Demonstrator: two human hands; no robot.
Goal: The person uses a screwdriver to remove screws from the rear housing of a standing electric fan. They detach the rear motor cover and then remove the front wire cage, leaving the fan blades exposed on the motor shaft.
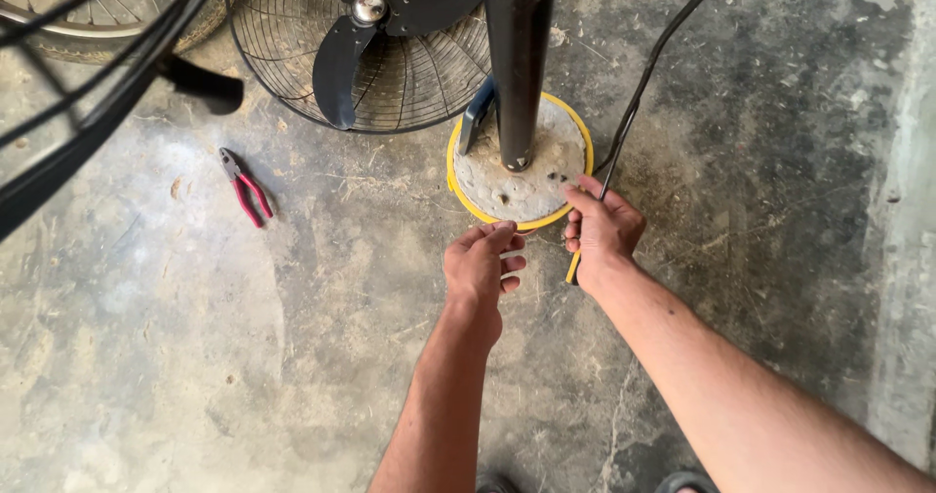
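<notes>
Both hands are reached toward the round yellow-rimmed concrete base (520,176). Its rim is touched by the left hand (481,264), fingers loosely curled. A yellow-handled tool (573,267) is gripped by the right hand (602,228).

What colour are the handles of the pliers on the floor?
Red, clearest in the head view: the pliers lie left of both hands.

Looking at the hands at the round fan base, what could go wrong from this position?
1. The right hand grips a yellow-handled tool right beside the black cable; a slip might nick the cable.
2. The left hand touches the yellow rim of the base; fingers could get pinched if the pole tilts.
</notes>
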